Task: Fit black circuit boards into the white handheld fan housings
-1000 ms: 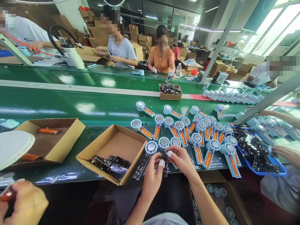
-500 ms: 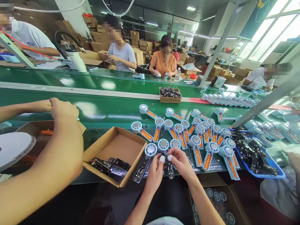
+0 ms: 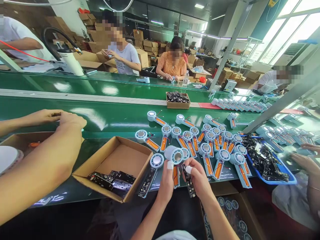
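Note:
My left hand [image 3: 167, 183] grips a light blue handheld fan body [image 3: 175, 155], its round head tilted up and an orange strip showing in its handle. Pinched in my right hand [image 3: 199, 178] is a long black circuit board [image 3: 189, 183], held beside the fan's handle and apart from it. White covers wrap a fingertip on each hand. Left of my hands lies another fan body [image 3: 157, 161] with a black board [image 3: 147, 182] along its handle. Several fan bodies [image 3: 207, 150] with orange strips and loose wires crowd the table to the right.
A cardboard box [image 3: 100, 191] with several boards stands at left, near another person's arm [image 3: 47, 160]. A blue tray [image 3: 291, 181] of boards sits at right, beside another person's hands [image 3: 303, 160]. A small box [image 3: 178, 105] rests by the green belt [image 3: 130, 116].
The fan body has been lifted and tilted in my left hand. My right hand has moved the board to the right, away from the handle. The view has shifted slightly.

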Motion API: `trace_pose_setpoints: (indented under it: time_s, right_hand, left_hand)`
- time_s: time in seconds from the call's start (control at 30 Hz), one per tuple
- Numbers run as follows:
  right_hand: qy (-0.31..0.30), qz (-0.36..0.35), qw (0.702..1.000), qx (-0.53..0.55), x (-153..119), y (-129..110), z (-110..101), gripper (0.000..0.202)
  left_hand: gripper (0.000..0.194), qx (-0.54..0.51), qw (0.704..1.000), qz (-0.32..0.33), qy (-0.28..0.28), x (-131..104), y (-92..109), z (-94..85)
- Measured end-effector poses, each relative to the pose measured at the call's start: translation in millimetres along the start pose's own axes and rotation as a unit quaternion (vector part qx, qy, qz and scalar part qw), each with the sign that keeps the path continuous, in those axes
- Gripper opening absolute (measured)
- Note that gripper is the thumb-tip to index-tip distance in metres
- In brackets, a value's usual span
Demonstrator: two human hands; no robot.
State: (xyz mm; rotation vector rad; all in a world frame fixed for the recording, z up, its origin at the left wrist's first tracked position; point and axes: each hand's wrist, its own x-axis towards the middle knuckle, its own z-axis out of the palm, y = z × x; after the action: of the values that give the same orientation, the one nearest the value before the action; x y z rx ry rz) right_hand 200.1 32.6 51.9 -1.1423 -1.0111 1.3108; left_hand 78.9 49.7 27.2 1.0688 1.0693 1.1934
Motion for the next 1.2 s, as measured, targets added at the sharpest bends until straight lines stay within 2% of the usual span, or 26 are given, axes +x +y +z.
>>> trace_pose_setpoints:
  time_s: [0.13, 0.2, 0.27, 0.33, 0.4, 0.47, 0.53, 0.6, 0.67, 0.73, 0.83, 0.9, 0.97, 1.07, 1.2]
  right_hand:
    - [-0.020, 0.015, 1.000, 0.008, 4.3, 0.2, -1.0, 0.031]
    - [-0.017, 0.003, 0.999, -0.036, 2.6, 0.8, 1.2, 0.028]
    - [0.012, -0.025, 0.992, -0.122, -0.3, 0.9, 2.9, 0.023]
    - [0.049, -0.067, 0.964, -0.252, -2.8, -1.0, 3.0, 0.020]
    - [0.049, -0.101, 0.912, -0.395, -4.2, -6.2, 1.4, 0.011]
    - [0.007, -0.121, 0.855, -0.505, -4.9, -15.0, -1.4, 0.013]
    - [-0.069, -0.130, 0.816, -0.559, -5.3, -26.2, -4.6, 0.017]
    - [-0.165, -0.132, 0.799, -0.563, -5.5, -37.0, -7.2, 0.009]
    - [-0.243, -0.131, 0.795, -0.540, -5.1, -43.9, -8.4, 0.005]
    - [-0.275, -0.127, 0.811, -0.500, -4.2, -44.8, -8.3, 0.004]
    - [-0.285, -0.068, 0.874, -0.387, -2.9, -34.2, -7.1, 0.020]
    - [-0.275, -0.003, 0.918, -0.286, -2.9, -22.0, -5.9, 0.033]
    - [-0.241, 0.026, 0.950, -0.195, -3.5, -9.0, -3.9, 0.044]
    - [-0.170, 0.014, 0.979, -0.114, -4.9, 5.5, 0.9, 0.052]
    - [-0.114, 0.014, 0.989, -0.093, -8.3, 11.4, 6.4, 0.053]
  left_hand:
    - [0.042, 0.017, 1.000, -0.008, -0.023, -5.9, -2.2, -13.5]
    - [0.041, 0.021, 0.999, -0.013, -0.031, -5.8, -2.8, -17.8]
    - [0.041, 0.052, 0.999, -0.010, -0.011, -5.1, -3.3, -21.0]
    - [0.038, 0.097, 0.995, 0.002, 0.028, -4.7, -3.3, -23.5]
    - [0.034, 0.131, 0.990, 0.020, 0.051, -4.6, -3.1, -25.8]
    - [0.030, 0.150, 0.987, 0.031, 0.048, -4.2, -2.3, -27.5]
    - [0.029, 0.150, 0.988, 0.027, 0.030, -3.5, -0.3, -28.4]
    - [0.028, 0.133, 0.991, 0.008, 0.015, -2.8, 3.6, -28.2]
    - [0.026, 0.107, 0.994, -0.020, -0.004, -2.8, 9.4, -27.4]
    - [0.022, 0.075, 0.996, -0.045, -0.025, -3.5, 15.4, -26.7]
    - [0.021, 0.019, 0.996, -0.076, -0.048, -5.0, 19.1, -27.5]
    - [0.027, -0.034, 0.993, -0.088, -0.068, -5.9, 15.6, -29.1]
    - [0.034, -0.092, 0.987, -0.089, -0.095, -7.1, 8.9, -30.7]
    - [0.039, -0.137, 0.979, -0.087, -0.122, -10.4, 1.3, -31.6]
    - [0.041, -0.058, 0.989, -0.070, -0.113, -15.8, 2.5, -29.3]
